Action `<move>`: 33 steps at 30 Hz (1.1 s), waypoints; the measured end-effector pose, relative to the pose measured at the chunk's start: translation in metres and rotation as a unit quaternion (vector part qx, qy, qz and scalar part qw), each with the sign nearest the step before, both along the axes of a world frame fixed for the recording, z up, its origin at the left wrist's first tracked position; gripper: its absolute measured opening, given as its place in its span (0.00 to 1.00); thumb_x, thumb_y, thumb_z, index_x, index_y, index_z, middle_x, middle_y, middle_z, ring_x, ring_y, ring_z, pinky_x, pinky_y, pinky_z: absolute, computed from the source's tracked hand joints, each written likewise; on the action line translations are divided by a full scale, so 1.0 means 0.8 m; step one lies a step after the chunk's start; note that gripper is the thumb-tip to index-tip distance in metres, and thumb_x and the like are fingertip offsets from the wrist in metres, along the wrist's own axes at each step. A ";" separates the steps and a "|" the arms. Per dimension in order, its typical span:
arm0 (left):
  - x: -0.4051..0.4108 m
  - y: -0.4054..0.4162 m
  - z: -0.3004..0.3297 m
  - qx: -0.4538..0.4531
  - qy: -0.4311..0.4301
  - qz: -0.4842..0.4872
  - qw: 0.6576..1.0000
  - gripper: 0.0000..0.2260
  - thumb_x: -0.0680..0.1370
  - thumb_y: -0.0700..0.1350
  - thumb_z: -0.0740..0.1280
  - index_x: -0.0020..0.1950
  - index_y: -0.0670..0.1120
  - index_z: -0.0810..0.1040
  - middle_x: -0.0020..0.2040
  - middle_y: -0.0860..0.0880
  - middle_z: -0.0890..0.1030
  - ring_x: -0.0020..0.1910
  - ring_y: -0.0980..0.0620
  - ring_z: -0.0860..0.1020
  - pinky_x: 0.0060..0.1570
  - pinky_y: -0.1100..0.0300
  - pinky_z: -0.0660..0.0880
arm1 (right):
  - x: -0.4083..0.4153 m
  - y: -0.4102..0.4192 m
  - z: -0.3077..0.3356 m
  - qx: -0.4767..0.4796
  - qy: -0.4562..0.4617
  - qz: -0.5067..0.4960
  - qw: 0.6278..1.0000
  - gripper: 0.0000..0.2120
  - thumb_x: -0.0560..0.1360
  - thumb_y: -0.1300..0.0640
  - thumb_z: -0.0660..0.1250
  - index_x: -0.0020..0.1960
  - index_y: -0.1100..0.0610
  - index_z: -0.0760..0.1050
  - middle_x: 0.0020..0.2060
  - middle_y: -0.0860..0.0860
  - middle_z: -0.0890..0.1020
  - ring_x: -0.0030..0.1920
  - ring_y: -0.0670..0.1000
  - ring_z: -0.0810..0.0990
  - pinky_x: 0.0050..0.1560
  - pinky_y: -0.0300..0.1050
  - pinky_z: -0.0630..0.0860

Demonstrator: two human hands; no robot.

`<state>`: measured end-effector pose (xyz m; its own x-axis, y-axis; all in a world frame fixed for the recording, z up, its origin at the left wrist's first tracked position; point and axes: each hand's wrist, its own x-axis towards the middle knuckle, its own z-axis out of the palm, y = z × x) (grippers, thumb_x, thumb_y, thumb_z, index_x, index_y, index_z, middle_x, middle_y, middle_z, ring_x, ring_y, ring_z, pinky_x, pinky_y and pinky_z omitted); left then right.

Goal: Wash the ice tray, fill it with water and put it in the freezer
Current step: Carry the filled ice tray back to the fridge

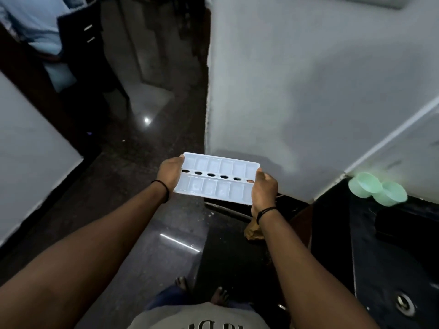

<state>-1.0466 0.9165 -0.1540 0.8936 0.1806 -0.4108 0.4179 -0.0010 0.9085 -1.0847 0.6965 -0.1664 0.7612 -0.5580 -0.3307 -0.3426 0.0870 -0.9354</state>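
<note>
A white plastic ice tray with two rows of compartments and a line of round holes down its middle is held level in front of me, above the dark floor. My left hand grips its left short end, thumb on top. At the other short end my right hand holds it the same way. Whether the compartments hold water is too blurred to tell.
A white wall corner stands just ahead of the tray. A dark counter with a sink drain runs along my right, with two green bowls at its back. A doorway and another person's light shirt lie far left.
</note>
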 end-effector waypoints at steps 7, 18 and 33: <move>0.003 0.067 -0.017 0.021 0.007 0.058 0.998 0.12 0.80 0.48 0.62 0.41 0.45 0.79 0.40 0.45 0.80 0.41 0.45 0.79 0.45 0.52 0.75 | 0.033 0.060 -0.014 -0.010 0.006 0.062 0.998 0.18 0.81 0.52 0.60 0.47 0.67 0.79 0.46 0.65 0.83 0.49 0.66 0.82 0.53 0.65 0.78; 0.069 0.169 -0.045 0.011 0.016 0.071 0.997 0.12 0.80 0.48 0.61 0.41 0.46 0.79 0.38 0.46 0.80 0.38 0.47 0.79 0.42 0.54 0.76 | 0.104 0.164 -0.038 0.003 0.011 0.067 0.998 0.14 0.82 0.53 0.60 0.45 0.60 0.79 0.46 0.61 0.84 0.49 0.64 0.83 0.54 0.63 0.79; 0.195 0.308 -0.042 0.042 0.004 0.041 0.998 0.12 0.81 0.49 0.60 0.50 0.43 0.79 0.42 0.46 0.80 0.41 0.48 0.78 0.43 0.56 0.75 | 0.222 0.311 -0.060 0.051 -0.002 0.045 0.998 0.16 0.82 0.54 0.60 0.39 0.56 0.78 0.37 0.53 0.83 0.39 0.55 0.82 0.48 0.54 0.80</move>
